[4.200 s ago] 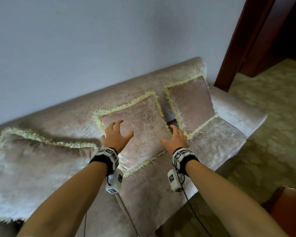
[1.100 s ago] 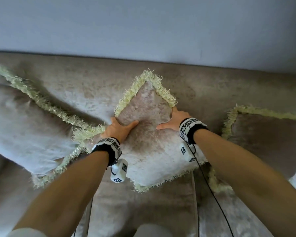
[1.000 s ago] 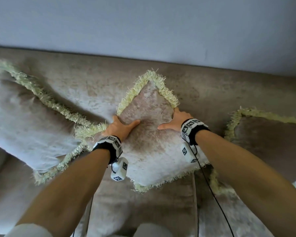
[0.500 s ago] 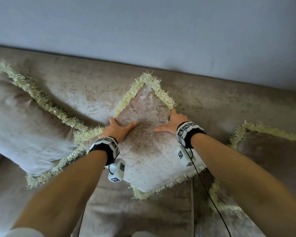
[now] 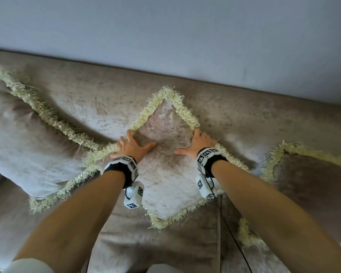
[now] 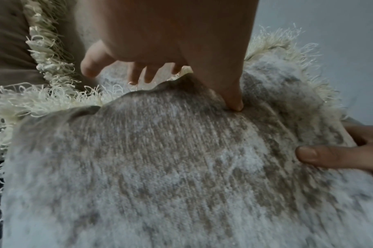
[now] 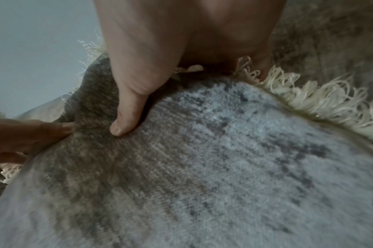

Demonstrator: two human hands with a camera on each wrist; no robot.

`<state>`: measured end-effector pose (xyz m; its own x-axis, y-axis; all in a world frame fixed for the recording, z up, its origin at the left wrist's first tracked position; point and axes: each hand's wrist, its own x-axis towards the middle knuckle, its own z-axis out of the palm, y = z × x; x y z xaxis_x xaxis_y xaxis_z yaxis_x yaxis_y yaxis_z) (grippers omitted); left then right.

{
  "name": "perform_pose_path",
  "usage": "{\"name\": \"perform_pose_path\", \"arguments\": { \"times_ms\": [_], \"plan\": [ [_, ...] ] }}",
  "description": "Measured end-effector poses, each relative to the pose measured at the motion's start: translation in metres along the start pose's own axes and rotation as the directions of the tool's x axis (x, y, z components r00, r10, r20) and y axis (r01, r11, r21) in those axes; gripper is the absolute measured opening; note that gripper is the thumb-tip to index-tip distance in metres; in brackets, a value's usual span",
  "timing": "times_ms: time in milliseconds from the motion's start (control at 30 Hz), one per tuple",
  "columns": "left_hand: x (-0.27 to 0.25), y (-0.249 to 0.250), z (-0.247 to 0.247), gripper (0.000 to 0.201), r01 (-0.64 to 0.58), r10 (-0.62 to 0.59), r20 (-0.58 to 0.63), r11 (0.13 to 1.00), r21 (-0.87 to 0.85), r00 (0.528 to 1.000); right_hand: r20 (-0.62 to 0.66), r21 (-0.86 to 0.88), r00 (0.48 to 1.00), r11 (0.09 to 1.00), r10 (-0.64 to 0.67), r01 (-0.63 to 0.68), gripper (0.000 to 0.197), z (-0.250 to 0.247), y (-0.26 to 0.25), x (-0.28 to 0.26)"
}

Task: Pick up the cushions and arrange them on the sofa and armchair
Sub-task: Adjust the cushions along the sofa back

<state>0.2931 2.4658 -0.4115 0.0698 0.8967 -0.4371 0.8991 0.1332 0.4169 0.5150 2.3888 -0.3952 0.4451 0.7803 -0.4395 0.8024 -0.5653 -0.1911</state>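
Observation:
The middle cushion [image 5: 165, 174], beige velvet with a pale yellow fringe, stands on one corner and leans against the sofa back [image 5: 264, 119]. My left hand [image 5: 133, 145] grips its upper left edge and my right hand [image 5: 199, 142] its upper right edge. In the left wrist view the left hand [image 6: 181, 63] presses its thumb into the cushion face [image 6: 181, 167], with the fingers curled behind the fringe. The right wrist view shows my right hand [image 7: 160, 75] the same way on the cushion [image 7: 224, 167], its fingers hidden behind the edge.
A larger fringed cushion [image 5: 28, 146] leans on the sofa back at the left, its corner touching the middle one. Another fringed cushion [image 5: 313, 190] lies at the right. The sofa seat [image 5: 146, 243] runs below, and a plain wall [image 5: 165, 26] rises behind.
Since four seconds ago the middle cushion has turned from square onto its corner, and both hands now hold its upper edges. Over the last second hands and cushion barely moved.

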Motion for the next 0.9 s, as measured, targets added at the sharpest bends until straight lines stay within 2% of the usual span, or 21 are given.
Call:
{"name": "perform_pose_path", "arguments": {
  "times_ms": [167,267,400,533,667,900],
  "plan": [
    [-0.024,-0.001,-0.012,0.125,-0.025,0.026,-0.016,0.999,0.021,1.0,-0.057,0.136,0.998,0.991,0.006,0.002,0.121,-0.002,0.008,-0.013],
    [-0.041,-0.005,-0.019,0.123,-0.089,0.09,-0.084,0.996,0.018,0.992,-0.114,0.174,0.993,0.985,0.016,0.004,0.107,-0.014,0.011,-0.032],
    [-0.069,-0.008,-0.037,0.109,-0.201,0.208,-0.188,0.978,0.057,0.96,-0.168,0.23,0.986,0.973,0.008,0.032,0.101,-0.03,0.016,-0.066],
    [-0.098,-0.012,-0.058,0.092,-0.308,0.31,-0.251,0.95,0.051,0.917,-0.24,0.294,0.971,0.954,0.007,0.066,0.085,-0.035,0.019,-0.1],
    [-0.127,-0.02,-0.076,0.084,-0.382,0.382,-0.26,0.923,0.054,0.887,-0.284,0.305,0.958,0.952,0.05,0.041,0.077,-0.035,0.013,-0.143],
    [-0.171,-0.047,-0.088,0.084,-0.5,0.496,-0.231,0.865,0.046,0.837,-0.325,0.346,0.931,0.937,0.168,-0.049,0.081,-0.014,0.001,-0.231]
  ]
}}
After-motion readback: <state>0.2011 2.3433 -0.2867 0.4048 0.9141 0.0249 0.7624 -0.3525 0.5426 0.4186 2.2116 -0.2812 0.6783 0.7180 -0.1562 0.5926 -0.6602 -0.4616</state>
